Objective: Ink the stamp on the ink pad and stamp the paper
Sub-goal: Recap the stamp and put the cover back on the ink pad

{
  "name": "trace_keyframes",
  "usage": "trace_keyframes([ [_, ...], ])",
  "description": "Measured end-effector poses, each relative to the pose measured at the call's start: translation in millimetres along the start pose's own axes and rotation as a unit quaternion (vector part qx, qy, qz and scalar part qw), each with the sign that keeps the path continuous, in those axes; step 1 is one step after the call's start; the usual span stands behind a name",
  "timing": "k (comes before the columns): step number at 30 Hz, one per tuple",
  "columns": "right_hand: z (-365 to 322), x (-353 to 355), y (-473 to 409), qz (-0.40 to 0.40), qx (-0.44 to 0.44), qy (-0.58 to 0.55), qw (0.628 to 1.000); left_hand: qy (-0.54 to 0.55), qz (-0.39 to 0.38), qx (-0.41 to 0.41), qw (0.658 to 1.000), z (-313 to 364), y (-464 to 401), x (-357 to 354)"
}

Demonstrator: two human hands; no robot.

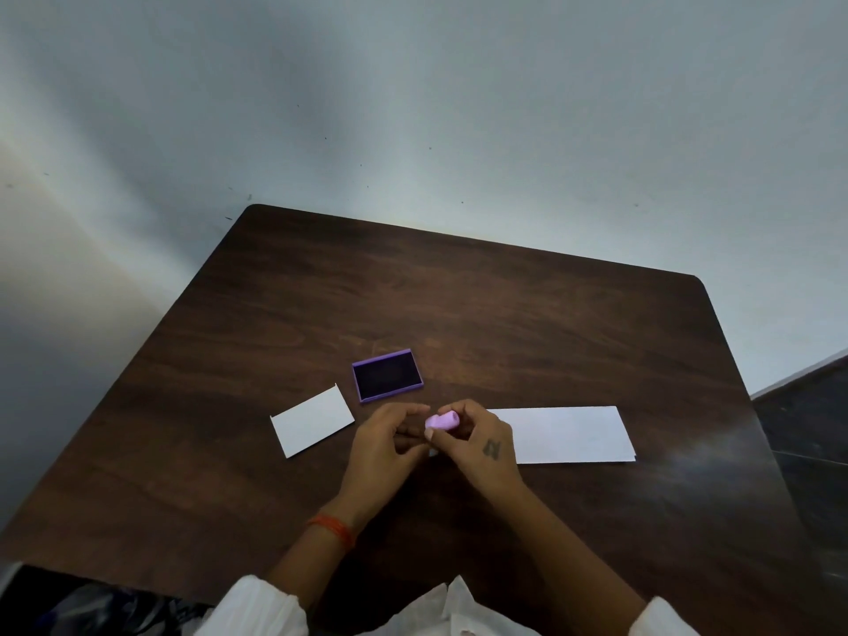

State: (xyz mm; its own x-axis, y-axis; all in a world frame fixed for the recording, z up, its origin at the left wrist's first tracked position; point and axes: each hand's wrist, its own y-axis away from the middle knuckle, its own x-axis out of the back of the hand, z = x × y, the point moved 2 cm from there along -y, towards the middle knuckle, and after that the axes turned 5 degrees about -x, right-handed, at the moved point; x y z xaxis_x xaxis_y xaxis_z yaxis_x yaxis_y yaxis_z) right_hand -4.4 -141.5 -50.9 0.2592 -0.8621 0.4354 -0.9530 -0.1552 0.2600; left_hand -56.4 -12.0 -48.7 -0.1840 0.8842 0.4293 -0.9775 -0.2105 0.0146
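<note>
Loose white cloth sleeves (257,608) fill the bottom edge of the view, and two bare forearms reach forward from them over a dark brown wood-grain table with rounded corners (504,314). A thin orange thread band (334,527) circles the left wrist.

The two hands meet above the middle of the table, close to its near half. The right hand (477,440), which carries a small dark mark on its back, has its fingers curled and its thumb and fingertips closed around a small pale pink plastic stamp (441,420). The stamp lies roughly sideways in that grip, its rounded end pointing up and to the right. The left hand (385,445) is partly curled, its fingertips bent toward the stamp from the left; whether they touch the stamp or stop just short of it cannot be told. The stamp's printing face is hidden.

Just beyond the hands sits a small rectangular ink pad in a purple plastic tray (387,375), lid off, its dark inked surface facing up. It lies apart from both hands and from the stamp. To the left of the hands, near the ink pad but not touching it, lies a small white rectangular card (312,420), tilted on the tabletop. To the right, partly covered by the right hand, lies a long white rectangular sheet of paper (566,434), flat on the table, with no print visible on it.

A pale grey wall (413,107) rises behind the table.
</note>
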Motion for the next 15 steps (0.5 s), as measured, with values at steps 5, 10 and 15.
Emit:
trace_keyframes([
  [5,0,-10,-8,0.035,0.064,0.153,0.986,-0.037,-0.002,0.033,0.999,-8,-7,-1],
  [10,2,-18,-12,-0.028,0.054,0.245,0.968,-0.049,-0.004,0.055,0.997,-13,-9,-1],
  [15,4,-16,-12,-0.02,0.049,0.239,0.97,-0.052,-0.007,0.057,0.997,-17,-10,-1],
])
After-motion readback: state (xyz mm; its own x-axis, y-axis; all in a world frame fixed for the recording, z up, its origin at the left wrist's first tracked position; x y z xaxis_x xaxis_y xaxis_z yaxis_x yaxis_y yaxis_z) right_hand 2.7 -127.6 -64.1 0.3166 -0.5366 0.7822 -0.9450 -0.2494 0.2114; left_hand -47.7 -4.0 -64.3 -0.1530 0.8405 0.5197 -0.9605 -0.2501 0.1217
